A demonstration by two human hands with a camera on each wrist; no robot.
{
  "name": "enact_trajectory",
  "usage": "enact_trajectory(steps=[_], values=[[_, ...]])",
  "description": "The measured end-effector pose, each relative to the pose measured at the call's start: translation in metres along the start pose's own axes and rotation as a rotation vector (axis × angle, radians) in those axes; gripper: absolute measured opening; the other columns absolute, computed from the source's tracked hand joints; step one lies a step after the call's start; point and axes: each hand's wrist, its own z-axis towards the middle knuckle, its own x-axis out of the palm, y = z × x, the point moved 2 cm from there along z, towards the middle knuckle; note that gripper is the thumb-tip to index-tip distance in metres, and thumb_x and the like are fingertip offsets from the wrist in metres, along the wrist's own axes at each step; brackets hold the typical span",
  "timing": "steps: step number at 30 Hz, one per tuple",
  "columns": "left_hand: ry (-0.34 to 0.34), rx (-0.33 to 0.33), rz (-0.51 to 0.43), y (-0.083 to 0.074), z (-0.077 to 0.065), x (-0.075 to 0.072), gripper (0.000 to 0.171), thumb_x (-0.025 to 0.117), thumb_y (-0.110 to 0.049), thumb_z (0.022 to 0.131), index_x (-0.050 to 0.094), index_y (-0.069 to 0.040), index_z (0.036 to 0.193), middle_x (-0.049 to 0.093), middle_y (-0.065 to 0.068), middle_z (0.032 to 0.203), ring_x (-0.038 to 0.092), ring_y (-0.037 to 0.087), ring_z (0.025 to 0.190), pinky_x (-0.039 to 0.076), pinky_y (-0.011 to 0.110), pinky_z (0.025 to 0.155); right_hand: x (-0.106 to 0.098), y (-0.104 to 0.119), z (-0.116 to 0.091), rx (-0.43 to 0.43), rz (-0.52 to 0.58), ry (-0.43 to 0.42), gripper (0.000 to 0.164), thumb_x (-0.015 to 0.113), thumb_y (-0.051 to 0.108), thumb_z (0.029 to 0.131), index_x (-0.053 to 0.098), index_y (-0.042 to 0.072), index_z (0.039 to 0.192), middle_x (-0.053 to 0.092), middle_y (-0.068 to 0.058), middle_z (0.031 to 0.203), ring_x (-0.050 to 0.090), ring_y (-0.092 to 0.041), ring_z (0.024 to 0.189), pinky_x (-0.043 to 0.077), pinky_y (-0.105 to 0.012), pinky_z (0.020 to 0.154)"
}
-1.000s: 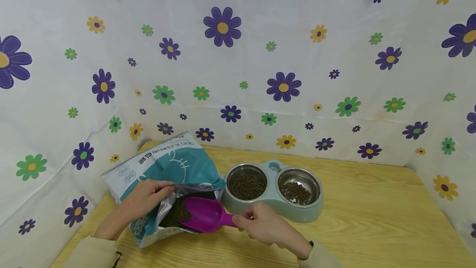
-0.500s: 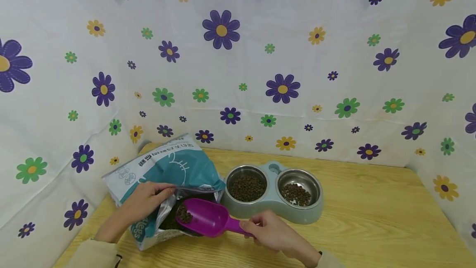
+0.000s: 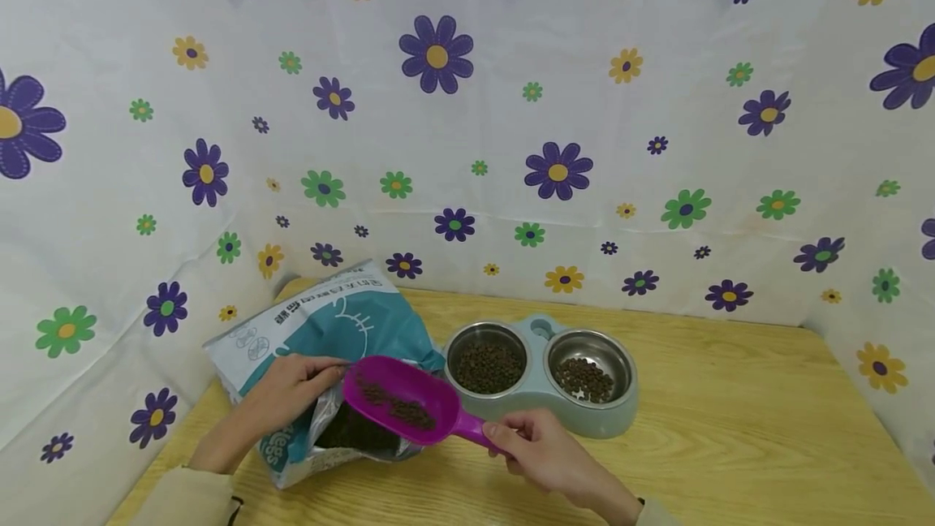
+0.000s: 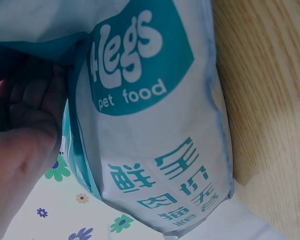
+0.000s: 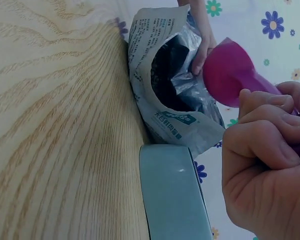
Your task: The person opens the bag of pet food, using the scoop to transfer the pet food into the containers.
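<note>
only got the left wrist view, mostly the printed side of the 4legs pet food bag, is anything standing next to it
Observer: Yes, in the head view a pale blue double feeder stands just right of the 4Legs pet food bag.
Operator: anything in the feeder
Observer: Yes, the left metal bowl holds more brown kibble than the right metal bowl, as the head view shows them.
Operator: is there a scoop around too
Observer: Yes, a magenta scoop is held above the bag's open mouth, with some kibble in it.
</note>
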Motion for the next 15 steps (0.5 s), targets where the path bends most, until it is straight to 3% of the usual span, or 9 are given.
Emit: enact_trajectory(steps=[5, 15], values=[[0.008, 0.000, -0.005, 0.001, 0.000, 0.001, 0.032, 0.055, -0.026, 0.106, 0.074, -0.010, 0.127, 0.034, -0.012, 0.055, 0.023, -0.001, 0.046, 0.030, 0.022, 0.046, -0.003, 0.002, -0.003, -0.048, 0.020, -0.009, 0.052, 0.059, 0.037, 0.104, 0.063, -0.014, 0.097, 0.043, 0.004, 0.058, 0.028, -0.007, 0.045, 0.025, -0.021, 0.041], [-0.007, 0.000, 0.025, -0.001, 0.000, 0.000, 0.032, 0.056, -0.026, 0.106, 0.075, -0.009, 0.126, 0.036, -0.011, 0.059, 0.022, -0.001, 0.049, 0.030, 0.023, 0.049, -0.024, 0.009, -0.013, -0.106, -0.103, -0.097, 0.046, 0.060, 0.034, 0.104, 0.066, -0.012, 0.096, 0.045, 0.004, 0.061, 0.031, -0.004, 0.049, 0.025, -0.019, 0.044]])
